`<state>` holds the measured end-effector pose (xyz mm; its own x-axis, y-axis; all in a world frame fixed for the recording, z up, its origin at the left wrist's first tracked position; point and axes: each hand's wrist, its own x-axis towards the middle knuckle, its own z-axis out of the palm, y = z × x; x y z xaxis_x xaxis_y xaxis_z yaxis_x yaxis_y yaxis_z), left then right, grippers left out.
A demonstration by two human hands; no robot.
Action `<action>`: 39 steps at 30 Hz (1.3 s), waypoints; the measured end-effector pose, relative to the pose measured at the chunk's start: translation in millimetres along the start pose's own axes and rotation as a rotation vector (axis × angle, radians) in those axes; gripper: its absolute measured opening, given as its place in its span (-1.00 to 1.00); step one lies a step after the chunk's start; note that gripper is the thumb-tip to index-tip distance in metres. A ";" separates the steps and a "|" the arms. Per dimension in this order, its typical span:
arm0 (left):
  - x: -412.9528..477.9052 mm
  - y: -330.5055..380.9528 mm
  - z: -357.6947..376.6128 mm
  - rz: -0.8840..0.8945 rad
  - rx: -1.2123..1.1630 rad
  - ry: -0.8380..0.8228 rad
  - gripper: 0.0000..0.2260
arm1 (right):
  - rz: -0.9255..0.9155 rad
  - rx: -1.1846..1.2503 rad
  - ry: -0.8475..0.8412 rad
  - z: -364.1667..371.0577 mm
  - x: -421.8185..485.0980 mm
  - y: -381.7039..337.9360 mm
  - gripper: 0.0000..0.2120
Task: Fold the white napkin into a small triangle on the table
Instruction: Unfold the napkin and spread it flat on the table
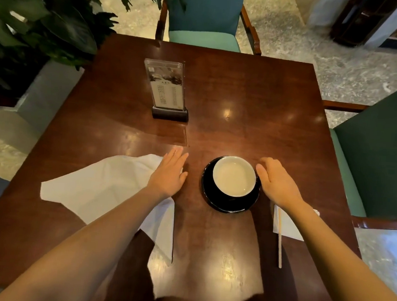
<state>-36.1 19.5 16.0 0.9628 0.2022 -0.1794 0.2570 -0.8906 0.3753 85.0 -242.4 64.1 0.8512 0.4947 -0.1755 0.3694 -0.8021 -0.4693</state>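
A white napkin [101, 186] lies spread and creased on the left part of the dark wooden table [243, 101]. My left hand [170, 172] rests flat on its right corner, fingers together and pointing away, holding nothing. My right hand [277, 181] curls against the right side of a black cup [234, 176] of pale drink; the cup stands on a black saucer [215, 198] in the middle. Whether the fingers grip the cup or its handle is hidden by the hand.
A clear menu stand [166, 89] on a dark base stands at the back left. A wooden stir stick [280, 238] lies on a small white paper [288, 224] under my right forearm. Green chairs [207, 17] stand at the far and right sides. Plants [49, 17] are at left.
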 end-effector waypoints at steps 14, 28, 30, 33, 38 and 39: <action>-64.6 -99.6 -63.5 -0.307 -0.031 0.238 -0.72 | -0.369 -0.093 -0.269 111.8 9.8 -199.1 -0.47; -96.1 -109.6 -139.8 -0.174 -0.512 0.420 -0.83 | -0.532 0.343 -0.253 95.6 38.3 -279.4 -0.86; -89.6 -107.5 -156.3 -0.185 -0.533 0.475 -0.81 | -0.501 0.375 -0.215 78.7 43.4 -291.0 -0.90; -85.8 -105.2 -177.5 -0.132 -0.445 0.464 -0.85 | -0.489 0.434 -0.123 57.3 48.2 -307.3 -0.91; -89.5 -140.6 -179.3 -0.243 -0.192 0.290 -0.79 | -0.450 0.465 -0.108 32.1 48.5 -325.6 -0.89; -94.9 -151.6 -178.5 -0.283 -0.183 0.222 -0.80 | -0.443 0.473 -0.083 28.0 48.9 -326.2 -0.88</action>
<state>-151.5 208.0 138.4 0.8414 0.5299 -0.1059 0.5059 -0.7036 0.4990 -4.4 52.8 184.4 0.6172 0.7842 0.0642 0.4586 -0.2922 -0.8392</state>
